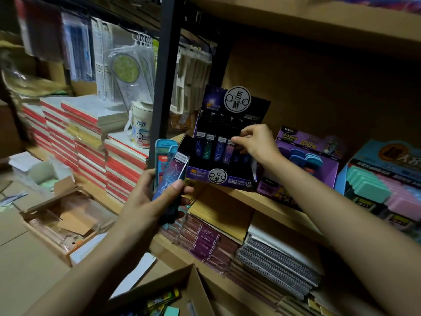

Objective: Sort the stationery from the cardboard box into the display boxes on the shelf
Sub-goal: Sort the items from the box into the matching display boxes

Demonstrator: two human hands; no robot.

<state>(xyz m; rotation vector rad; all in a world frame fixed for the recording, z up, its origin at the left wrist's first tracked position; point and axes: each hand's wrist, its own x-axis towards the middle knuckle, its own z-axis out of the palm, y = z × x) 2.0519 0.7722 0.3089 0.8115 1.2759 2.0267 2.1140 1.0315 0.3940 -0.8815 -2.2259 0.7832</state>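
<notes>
My left hand (151,199) grips a small bundle of slim lead-refill cases (172,172), blue and purple with constellation prints, held upright in front of the shelf. My right hand (256,142) reaches into the dark purple display box (224,179) on the wooden shelf, with thumb and fingers pinching the top of one case (230,150) standing in the front row. Other matching cases stand in that row. The open cardboard box (182,283) sits at the bottom edge, with colourful stationery showing inside.
To the right stand a purple eraser display box (307,165) and a blue one with teal and pink erasers (376,188). Notebooks lie on the shelf below. A black shelf post (163,83), stacked red-spined books and a white cup stand left. Open cartons lie on the floor.
</notes>
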